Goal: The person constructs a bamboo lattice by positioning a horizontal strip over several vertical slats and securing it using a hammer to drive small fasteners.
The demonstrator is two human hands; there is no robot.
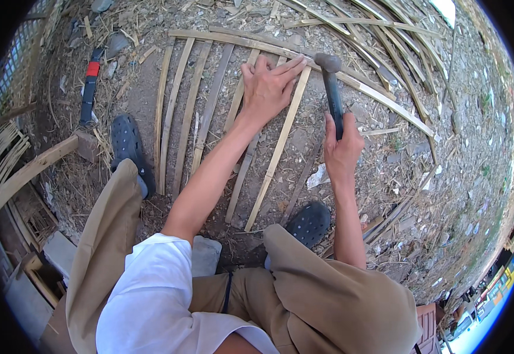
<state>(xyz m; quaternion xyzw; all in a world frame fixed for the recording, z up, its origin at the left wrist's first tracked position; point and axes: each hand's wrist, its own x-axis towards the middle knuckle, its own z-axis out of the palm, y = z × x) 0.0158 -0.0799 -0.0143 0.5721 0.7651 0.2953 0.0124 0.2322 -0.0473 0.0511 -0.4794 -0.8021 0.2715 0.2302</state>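
My right hand (343,144) is wrapped around the dark handle of a hammer (333,88). The hammer's head (327,62) is over or against a long wooden strip (248,42) that lies crosswise on the ground; I cannot tell if they touch. My left hand (267,87) rests on this strip, left of the hammer head. Its thumb and forefinger come together in a pinch there, and whatever is between the tips is too small to make out. Below the long strip several thinner slats (280,144) lie side by side, their far ends meeting it.
More long strips (386,35) are piled at the far right. A black and red tool (90,82) lies on the ground at left, near my left clog (128,144). A timber beam (30,177) slants in at the left edge. Beside my right clog (310,224) lie wood pieces (381,221).
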